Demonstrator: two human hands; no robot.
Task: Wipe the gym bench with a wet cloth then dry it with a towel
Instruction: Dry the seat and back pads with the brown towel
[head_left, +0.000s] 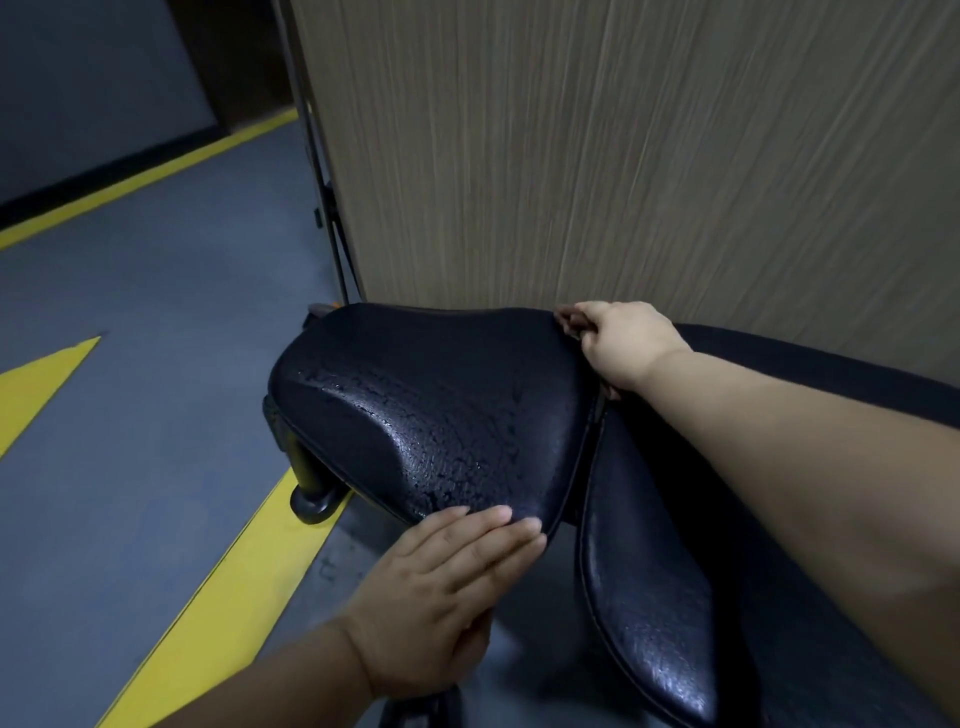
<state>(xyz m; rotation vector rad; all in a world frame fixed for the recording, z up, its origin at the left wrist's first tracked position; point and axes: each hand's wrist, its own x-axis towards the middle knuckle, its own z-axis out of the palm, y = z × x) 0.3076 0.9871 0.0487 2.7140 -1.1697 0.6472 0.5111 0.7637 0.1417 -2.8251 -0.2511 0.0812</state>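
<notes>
The gym bench's black seat pad (415, 405) fills the middle of the view, its textured surface beaded with water droplets. A second black pad (649, 597) of the bench slopes down to the lower right. My left hand (441, 587) lies with straight fingers against the seat pad's near edge. At the far edge my right hand (618, 343) has its fingers curled over the rim, gripping the pad. No cloth or towel is visible.
A wood-grain panel (623, 156) stands right behind the bench. The bench's black foot (311, 499) rests on a grey floor (156, 322) marked with yellow stripes (228, 587). A thin metal stand (327, 208) rises at the panel's left edge.
</notes>
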